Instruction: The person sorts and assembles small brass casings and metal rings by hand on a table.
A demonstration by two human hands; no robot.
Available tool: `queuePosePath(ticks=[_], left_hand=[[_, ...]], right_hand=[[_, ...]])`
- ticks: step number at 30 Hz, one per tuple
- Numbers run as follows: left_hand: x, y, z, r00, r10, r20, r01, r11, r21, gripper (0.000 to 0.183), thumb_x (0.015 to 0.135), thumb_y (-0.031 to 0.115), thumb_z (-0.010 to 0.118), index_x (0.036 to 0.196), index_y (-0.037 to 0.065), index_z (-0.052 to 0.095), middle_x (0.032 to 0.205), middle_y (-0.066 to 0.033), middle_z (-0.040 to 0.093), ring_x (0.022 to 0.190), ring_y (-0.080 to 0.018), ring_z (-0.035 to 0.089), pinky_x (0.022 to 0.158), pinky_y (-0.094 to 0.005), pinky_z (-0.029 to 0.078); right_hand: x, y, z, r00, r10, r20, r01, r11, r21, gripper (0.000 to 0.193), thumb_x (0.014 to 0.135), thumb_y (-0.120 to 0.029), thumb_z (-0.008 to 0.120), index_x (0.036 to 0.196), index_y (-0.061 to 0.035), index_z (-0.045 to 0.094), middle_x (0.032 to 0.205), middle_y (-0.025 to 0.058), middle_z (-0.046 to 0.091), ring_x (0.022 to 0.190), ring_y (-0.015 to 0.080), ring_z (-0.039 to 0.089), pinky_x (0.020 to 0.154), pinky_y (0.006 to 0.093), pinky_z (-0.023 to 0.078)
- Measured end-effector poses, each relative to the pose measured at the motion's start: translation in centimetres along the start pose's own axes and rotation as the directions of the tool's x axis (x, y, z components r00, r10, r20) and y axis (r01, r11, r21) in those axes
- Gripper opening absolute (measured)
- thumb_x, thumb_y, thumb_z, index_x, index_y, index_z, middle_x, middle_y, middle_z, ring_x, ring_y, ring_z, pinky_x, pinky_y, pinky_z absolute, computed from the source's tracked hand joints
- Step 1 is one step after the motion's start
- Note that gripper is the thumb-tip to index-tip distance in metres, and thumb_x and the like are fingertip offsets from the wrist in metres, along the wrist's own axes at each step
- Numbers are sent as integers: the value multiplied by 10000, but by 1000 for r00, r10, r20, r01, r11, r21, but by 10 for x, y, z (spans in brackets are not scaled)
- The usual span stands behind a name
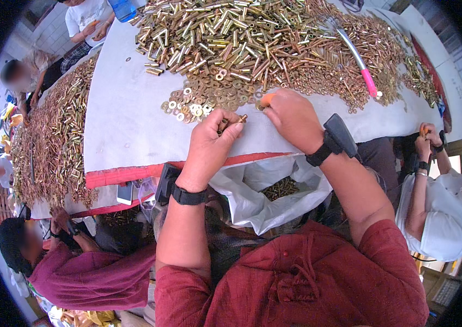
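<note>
My left hand [206,144] is closed around a few short brass-coloured metal sleeves [222,126], held just above the near edge of the white-covered table [116,131]. To its right my right hand [293,119] reaches down to the table, wearing an orange finger cover [267,100]. Its thumb and fingertip pinch a small round metal washer [260,107]. Loose washers [203,101] lie flat in a heap just beyond both hands. Behind them rises a large pile of metal sleeves [214,41].
Small nuts [356,90] and a pink-handled tool [369,82] lie to the right. A white sack [252,210] holding metal pieces [280,188] hangs open below the red table edge [127,175]. A phone [125,193] is at left. Several people work around, one close by in purple [89,272].
</note>
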State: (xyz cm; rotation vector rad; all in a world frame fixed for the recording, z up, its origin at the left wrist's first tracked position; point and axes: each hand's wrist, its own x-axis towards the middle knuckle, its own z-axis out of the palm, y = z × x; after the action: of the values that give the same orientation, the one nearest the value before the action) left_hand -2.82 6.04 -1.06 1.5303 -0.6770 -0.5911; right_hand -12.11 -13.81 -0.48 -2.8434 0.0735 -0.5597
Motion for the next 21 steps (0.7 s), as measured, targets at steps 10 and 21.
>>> queuePosePath(ticks=[10, 21], left_hand=[[-8, -1, 5, 996, 33, 77, -40, 995, 92, 94, 875, 52, 658, 918, 13, 583, 725, -25, 584, 676, -89, 513, 625, -251, 448], [-19, 7, 8, 974, 11, 228, -54, 982, 184, 87, 908, 82, 644, 938, 24, 587, 805, 5, 602, 756, -74, 547, 689, -237, 470]], right_hand=[[-17, -48, -14, 837, 404, 371, -509, 321, 799, 155, 923, -97, 589, 1066, -49, 622, 867, -7, 617, 700, 48, 544, 632, 197, 467], [-45, -54, -28, 884, 376, 277, -447, 508, 736, 177, 896, -98, 609, 1047, -9, 636, 860, 37, 659, 721, 94, 600, 657, 249, 501]])
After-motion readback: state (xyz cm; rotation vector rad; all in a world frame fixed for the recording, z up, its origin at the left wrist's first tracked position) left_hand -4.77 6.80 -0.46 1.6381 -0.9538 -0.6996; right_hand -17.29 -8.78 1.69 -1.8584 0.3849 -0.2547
